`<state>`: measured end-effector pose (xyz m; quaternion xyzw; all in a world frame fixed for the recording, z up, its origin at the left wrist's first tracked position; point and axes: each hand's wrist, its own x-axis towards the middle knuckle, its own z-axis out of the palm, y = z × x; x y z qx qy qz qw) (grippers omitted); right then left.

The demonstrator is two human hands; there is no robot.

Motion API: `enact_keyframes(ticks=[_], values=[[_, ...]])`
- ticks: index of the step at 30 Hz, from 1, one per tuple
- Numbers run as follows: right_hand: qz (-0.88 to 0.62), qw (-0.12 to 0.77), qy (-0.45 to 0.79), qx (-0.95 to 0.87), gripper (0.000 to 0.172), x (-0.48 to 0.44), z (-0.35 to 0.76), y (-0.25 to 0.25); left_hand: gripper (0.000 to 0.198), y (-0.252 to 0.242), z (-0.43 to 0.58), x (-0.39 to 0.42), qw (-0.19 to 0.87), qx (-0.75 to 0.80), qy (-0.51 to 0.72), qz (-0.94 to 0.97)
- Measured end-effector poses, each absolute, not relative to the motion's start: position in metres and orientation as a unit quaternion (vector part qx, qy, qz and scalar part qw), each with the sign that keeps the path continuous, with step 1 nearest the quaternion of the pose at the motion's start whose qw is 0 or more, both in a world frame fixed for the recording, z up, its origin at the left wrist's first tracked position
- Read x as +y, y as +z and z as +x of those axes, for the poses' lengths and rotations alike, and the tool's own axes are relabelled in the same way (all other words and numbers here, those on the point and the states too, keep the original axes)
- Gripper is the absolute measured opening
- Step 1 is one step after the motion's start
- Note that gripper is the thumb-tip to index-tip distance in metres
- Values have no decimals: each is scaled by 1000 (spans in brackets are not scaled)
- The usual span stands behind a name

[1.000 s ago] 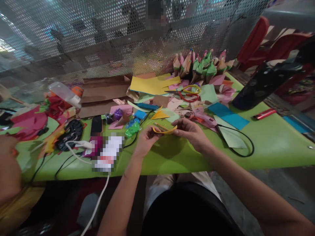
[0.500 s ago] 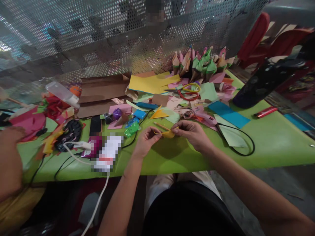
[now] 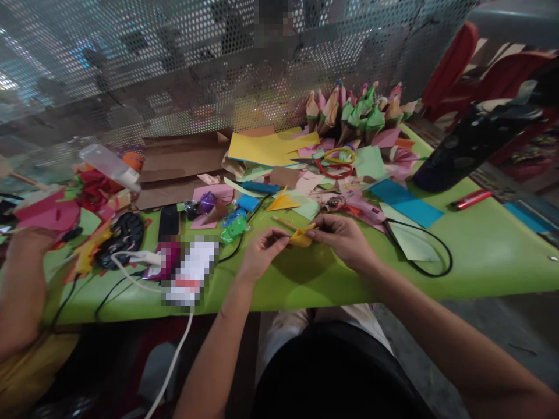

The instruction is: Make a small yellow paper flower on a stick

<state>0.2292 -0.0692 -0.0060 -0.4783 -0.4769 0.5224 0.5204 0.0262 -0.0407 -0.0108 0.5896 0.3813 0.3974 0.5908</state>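
Note:
My left hand (image 3: 261,251) and my right hand (image 3: 342,237) both pinch a small folded yellow paper piece (image 3: 301,237) between them, just above the green table (image 3: 480,250). The fingers of each hand are closed on an end of the paper. A thin pencil-like stick (image 3: 285,223) lies on the table just behind the paper. A yellow paper triangle (image 3: 283,202) rests a little farther back.
Coloured paper sheets (image 3: 271,148), scissors (image 3: 334,162), paper cones (image 3: 358,116), a blue sheet (image 3: 406,203) and a black cable (image 3: 430,256) lie behind and right. A phone (image 3: 169,221), white cable (image 3: 170,361) and scraps sit left. Another person's arm (image 3: 21,285) is at far left. A red lighter (image 3: 470,201) lies right.
The yellow paper has gone from a long flat strip to a smaller folded shape, and my hands have drawn closer together. The other person's arm at left has risen.

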Motion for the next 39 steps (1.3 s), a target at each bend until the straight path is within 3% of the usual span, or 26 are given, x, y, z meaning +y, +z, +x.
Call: enact_keyframes(ticks=[7, 29, 39], values=[[-478, 541, 519, -457, 50, -69, 228, -5, 31, -11, 29, -42, 562, 401, 389, 610], [-511, 521, 445, -519, 48, -71, 229, -5, 29, -15, 34, -43, 537, 407, 390, 627], [-503, 516, 466, -513, 45, -70, 228, -10, 30, -16, 33, -42, 540, 418, 398, 613]])
